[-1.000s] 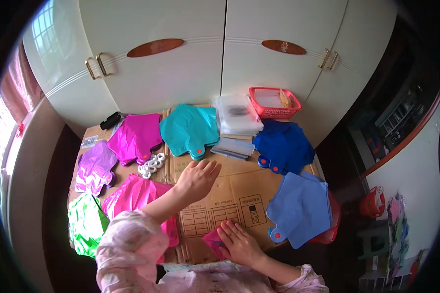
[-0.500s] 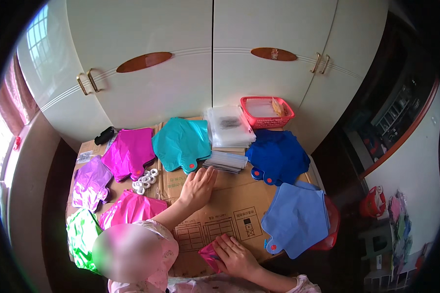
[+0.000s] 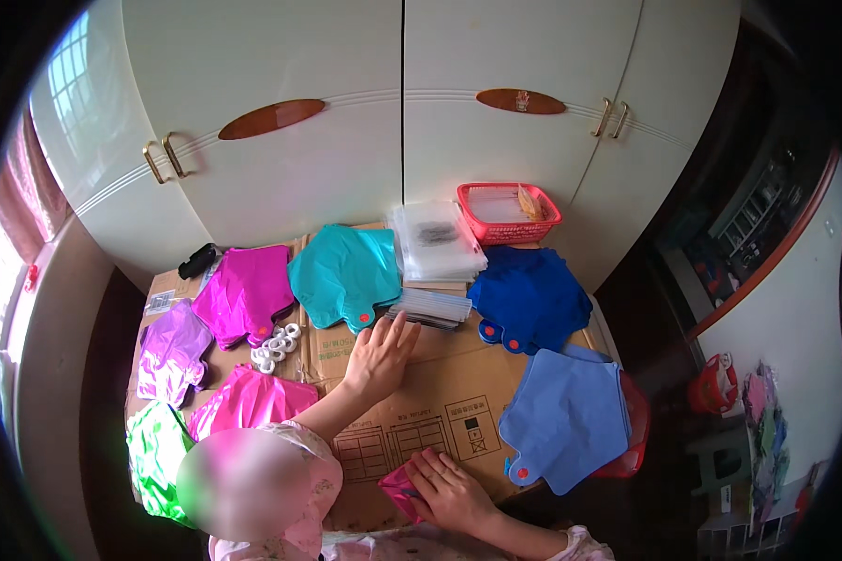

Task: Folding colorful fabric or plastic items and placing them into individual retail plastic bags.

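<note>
My left hand (image 3: 380, 359) reaches over the cardboard with its fingers stretched and slightly apart. Its fingertips are at the near edge of a small stack of clear plastic sleeves (image 3: 432, 306); whether they touch it I cannot tell. Nothing shows in that hand. Low in the view, my right hand (image 3: 452, 494) lies over a folded pink foil balloon (image 3: 399, 490), holding it against the cardboard near the table's front edge. Part of that balloon is hidden under the fingers. Beyond my left hand lies a pile of flat teal foil balloons (image 3: 344, 276).
Around the cardboard-covered table (image 3: 430, 374) lie magenta balloons (image 3: 248, 290), dark blue balloons (image 3: 531, 294) and light blue balloons (image 3: 561, 421). White rings (image 3: 273, 351) sit left of centre. Clear bags (image 3: 430, 238) and a red basket (image 3: 510, 229) stand at the back, before white cabinets (image 3: 299, 187).
The fingers of my left hand have spread and lifted a little beside the sleeves. My right hand stays on the folded pink balloon. The whole view has shifted slightly.
</note>
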Demonstrator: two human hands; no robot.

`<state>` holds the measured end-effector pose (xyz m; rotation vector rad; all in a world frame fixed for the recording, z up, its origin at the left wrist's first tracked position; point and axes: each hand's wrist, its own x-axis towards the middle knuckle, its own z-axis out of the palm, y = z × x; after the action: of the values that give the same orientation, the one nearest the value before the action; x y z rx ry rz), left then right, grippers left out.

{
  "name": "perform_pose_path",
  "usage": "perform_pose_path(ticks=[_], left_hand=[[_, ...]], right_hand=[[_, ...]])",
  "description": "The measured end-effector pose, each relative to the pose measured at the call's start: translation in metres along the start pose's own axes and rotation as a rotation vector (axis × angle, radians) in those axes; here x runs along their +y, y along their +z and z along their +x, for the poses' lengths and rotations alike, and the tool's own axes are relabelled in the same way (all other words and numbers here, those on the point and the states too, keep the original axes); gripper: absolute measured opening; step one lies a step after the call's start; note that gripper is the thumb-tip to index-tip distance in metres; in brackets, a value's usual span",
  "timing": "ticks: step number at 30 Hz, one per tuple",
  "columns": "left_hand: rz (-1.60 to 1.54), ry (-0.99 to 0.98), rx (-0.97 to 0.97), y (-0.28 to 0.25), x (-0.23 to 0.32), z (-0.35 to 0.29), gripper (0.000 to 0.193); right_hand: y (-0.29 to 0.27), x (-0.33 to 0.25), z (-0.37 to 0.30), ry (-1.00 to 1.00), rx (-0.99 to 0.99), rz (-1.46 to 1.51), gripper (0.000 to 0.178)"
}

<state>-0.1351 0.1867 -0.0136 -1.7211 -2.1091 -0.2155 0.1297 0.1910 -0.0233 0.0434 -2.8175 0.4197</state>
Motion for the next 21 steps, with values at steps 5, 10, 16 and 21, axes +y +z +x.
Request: perform_pose_path(ticks=[5,10,16,21], left_hand=[[0.028,0.039,0.034,-0.002,0.003,0.003,0.046],[0.051,0.141,0.07,0.008,0.004,0.015,0.019],[0.079,0.176,-0.059,0.018,0.004,0.036,0.017],[0.011,0.205,-0.109,0.011,0.006,0.033,0.01]], right_hand=[[0.001,0.0,-0.001,0.0,0.001,0.006,0.05],[0.001,0.0,-0.001,0.01,-0.002,0.052,0.058],[-0.013,-0.007,-0.005,0.007,-0.084,0.095,0.081],[-0.018,-0.015,-0.018,-0.055,-0.146,-0.041,0.077]])
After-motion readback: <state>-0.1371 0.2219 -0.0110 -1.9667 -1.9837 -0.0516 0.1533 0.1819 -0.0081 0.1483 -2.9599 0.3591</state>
